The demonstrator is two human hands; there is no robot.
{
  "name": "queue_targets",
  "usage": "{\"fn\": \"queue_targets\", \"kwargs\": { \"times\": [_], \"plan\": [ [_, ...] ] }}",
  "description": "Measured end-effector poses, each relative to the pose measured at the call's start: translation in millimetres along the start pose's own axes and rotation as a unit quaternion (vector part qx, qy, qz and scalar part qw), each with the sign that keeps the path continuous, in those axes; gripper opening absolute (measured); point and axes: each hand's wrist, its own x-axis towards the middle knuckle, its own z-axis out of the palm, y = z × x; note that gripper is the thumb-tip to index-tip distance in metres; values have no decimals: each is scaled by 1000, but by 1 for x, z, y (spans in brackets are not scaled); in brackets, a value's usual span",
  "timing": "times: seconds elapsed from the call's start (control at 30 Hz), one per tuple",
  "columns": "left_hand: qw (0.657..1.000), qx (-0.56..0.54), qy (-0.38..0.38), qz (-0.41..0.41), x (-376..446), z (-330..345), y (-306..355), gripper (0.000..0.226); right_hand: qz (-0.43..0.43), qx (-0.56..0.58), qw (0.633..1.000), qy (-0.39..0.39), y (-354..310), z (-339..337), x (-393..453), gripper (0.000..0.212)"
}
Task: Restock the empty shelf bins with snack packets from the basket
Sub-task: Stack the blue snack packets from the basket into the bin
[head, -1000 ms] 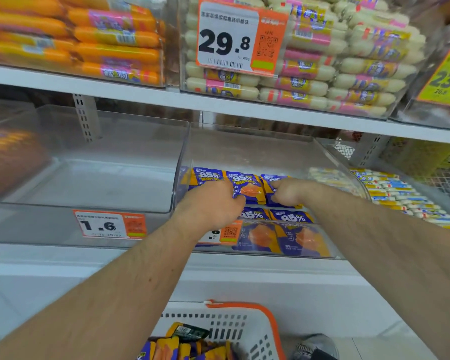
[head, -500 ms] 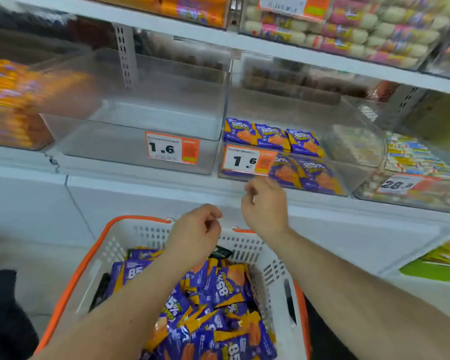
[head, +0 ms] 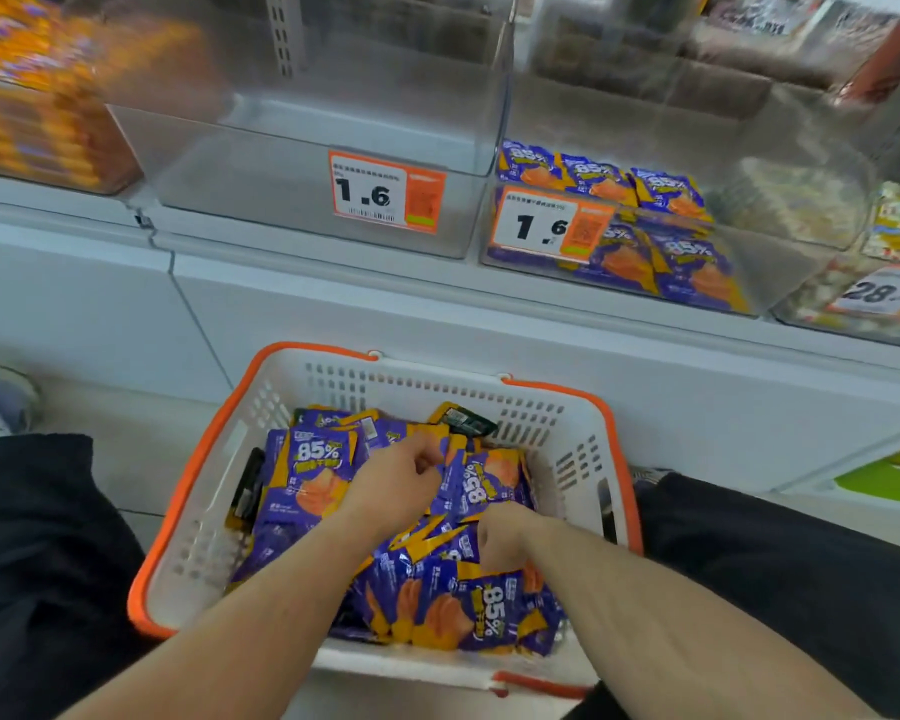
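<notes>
Over the basket (head: pixel 198 491), both hands (head: pixel 393 488) (curled) among packets (head: pixel 468 610).

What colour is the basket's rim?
Orange, on a white perforated basket; clearest in the head view.

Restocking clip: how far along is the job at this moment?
Done: the right bin holds a few purple packets. In hand: left hand and right hand are down among the packets in the basket. Left: the middle bin is empty; the basket is well stocked.
</notes>
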Motion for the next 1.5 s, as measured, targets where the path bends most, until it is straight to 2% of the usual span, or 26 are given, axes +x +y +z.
{"fn": "queue_targets", "kwargs": {
  "times": [0.07,0.17,0.27,0.33,0.43,0.5,0.57,0.63,0.7,0.73,0.77,0.8,0.83,0.9,1.0,1.07,1.17,1.27,1.33,1.4,1.47,1.5],
  "plan": [
    [1000,7,-10,-7,-1,2,-2,11,0,10,1000,-8,-1,1,1,15],
    [1000,18,-15,-17,-1,3,-4,12,-29,-13,999,-20,-3,3,1,25],
    [998,31,-38,-25,1,2,-7,15,-45,-56,997,-21,-4,-3,-4,9],
    [993,70,-95,-30,2,0,-7,26,-47,-33,998,-1,-3,-20,-10,16],
    [971,131,-197,-31,2,-3,-5,56,-71,-1,997,34,-3,-58,-31,7],
    [974,126,-190,-13,2,-4,1,57,-103,-1,993,62,-5,-86,-52,17],
    [986,89,-137,18,3,-7,9,42,-129,2,987,93,-4,-112,-74,20],
    [995,43,-72,49,4,-12,16,23,-138,28,976,167,3,-130,-94,13],
    [998,-30,-3,59,4,-20,25,9,-131,99,931,325,16,-139,-106,10],
    [994,-90,32,58,3,-24,29,5,-118,144,888,420,23,-142,-112,12],
    [984,-160,61,47,1,-29,36,12,-103,192,839,498,29,-144,-119,15],
    [970,-227,82,31,0,-33,43,18,-88,249,795,547,33,-145,-127,17],
    [952,-290,96,18,-2,-37,50,20,-69,300,765,566,35,-144,-135,21],
    [921,-373,109,4,-4,-41,65,17,-46,375,735,564,35,-142,-144,27],
    [892,-436,122,5,-6,-45,90,13,-67,502,710,489,25,-136,-149,23],
    [882,-455,122,13,-7,-48,105,13,-84,545,697,458,16,-134,-149,22],
    [884,-451,116,36,-6,-55,125,14,-87,555,668,489,10,-144,-153,24],
    [901,-382,182,95,8,-76,143,13,-98,567,610,545,18,-175,-166,35],
    [905,-244,303,174,24,-93,150,19,-108,579,557,586,31,-205,-177,37],
    [878,-56,402,252,42,-109,153,42,-95,598,505,615,47,-236,-186,30],
    [860,100,416,279,63,-120,159,59,-65,610,484,624,65,-263,-186,24],
    [858,151,404,277,73,-123,161,60,-37,613,488,620,73,-275,-182,25]
  ]
}}
